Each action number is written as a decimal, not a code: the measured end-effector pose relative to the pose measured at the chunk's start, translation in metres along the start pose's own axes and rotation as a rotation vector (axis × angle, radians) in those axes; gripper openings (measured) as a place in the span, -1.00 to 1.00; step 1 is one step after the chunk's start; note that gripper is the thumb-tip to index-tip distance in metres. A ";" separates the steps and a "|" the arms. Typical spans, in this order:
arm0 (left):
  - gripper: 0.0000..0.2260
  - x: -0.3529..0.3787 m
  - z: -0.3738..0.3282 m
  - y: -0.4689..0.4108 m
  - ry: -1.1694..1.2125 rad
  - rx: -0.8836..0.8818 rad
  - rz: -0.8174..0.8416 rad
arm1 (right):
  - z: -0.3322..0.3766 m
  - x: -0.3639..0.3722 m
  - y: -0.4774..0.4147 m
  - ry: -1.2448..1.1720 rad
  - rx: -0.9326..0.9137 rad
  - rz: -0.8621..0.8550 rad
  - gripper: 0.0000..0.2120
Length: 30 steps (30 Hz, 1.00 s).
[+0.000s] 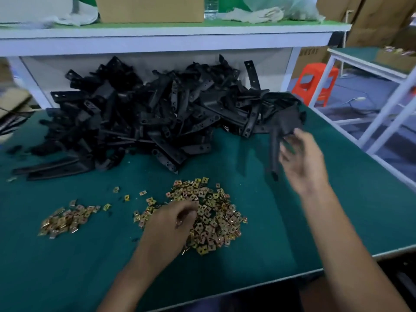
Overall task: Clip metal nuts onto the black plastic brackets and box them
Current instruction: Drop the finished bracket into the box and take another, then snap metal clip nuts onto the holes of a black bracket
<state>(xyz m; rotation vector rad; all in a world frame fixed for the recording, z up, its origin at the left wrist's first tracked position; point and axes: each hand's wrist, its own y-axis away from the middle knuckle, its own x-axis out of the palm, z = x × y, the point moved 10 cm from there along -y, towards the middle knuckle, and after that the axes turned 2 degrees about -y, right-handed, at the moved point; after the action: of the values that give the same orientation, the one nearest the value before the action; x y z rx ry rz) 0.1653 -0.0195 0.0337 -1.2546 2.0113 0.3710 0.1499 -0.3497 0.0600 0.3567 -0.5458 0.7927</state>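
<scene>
A big heap of black plastic brackets (144,115) lies at the back of the green table (258,239). In front of it is a large pile of gold metal nuts (216,212), with a smaller pile (65,219) to its left. My left hand (171,224) rests on the large pile, fingertips bunched down among the nuts; what they pinch is hidden. My right hand (301,161), blurred, grips a long black bracket (275,145) above the table's right side, and its shadow falls on the mat.
A white shelf (171,34) overhangs the bracket heap and carries a cardboard box (150,10), a water bottle (211,7) and cloth gloves. The table's right edge is near my right hand. Beyond it stand a red stool (315,84) and a white frame.
</scene>
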 end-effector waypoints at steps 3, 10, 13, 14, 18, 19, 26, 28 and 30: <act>-0.78 0.024 -0.019 -0.048 -0.178 0.109 -0.013 | 0.025 -0.002 0.033 -0.132 -0.007 0.138 -0.86; -0.68 0.080 -0.011 -0.112 -0.509 0.058 0.120 | 0.022 -0.040 0.095 0.100 -0.029 0.145 -0.84; -0.84 0.073 -0.015 -0.118 -0.455 0.082 0.054 | 0.004 -0.059 0.112 0.087 0.055 0.069 -0.83; -0.90 0.071 -0.016 -0.117 -0.422 0.082 0.049 | -0.006 -0.064 0.118 0.120 0.099 0.033 -0.81; -0.97 0.059 -0.017 -0.099 -0.139 -0.013 0.072 | -0.053 -0.070 0.141 0.210 0.230 -0.014 -0.69; -0.97 0.055 -0.017 -0.090 -0.055 -0.028 0.074 | -0.064 -0.066 0.147 0.210 0.258 0.009 -0.67; -0.85 0.012 -0.010 -0.017 0.619 -0.158 0.070 | -0.121 -0.026 0.183 0.329 0.398 0.256 -0.66; -0.87 0.006 -0.008 -0.003 0.792 -0.233 0.094 | -0.127 -0.015 0.190 0.417 0.436 0.340 -0.83; -0.75 -0.002 -0.007 0.005 0.792 -0.248 0.098 | -0.130 -0.001 0.195 0.493 0.435 0.460 -0.74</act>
<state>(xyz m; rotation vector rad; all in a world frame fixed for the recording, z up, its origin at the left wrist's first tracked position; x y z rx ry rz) 0.1580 -0.0196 0.0396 -1.6304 2.7603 0.1784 0.0449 -0.1585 -0.0260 0.4206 0.0239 1.4028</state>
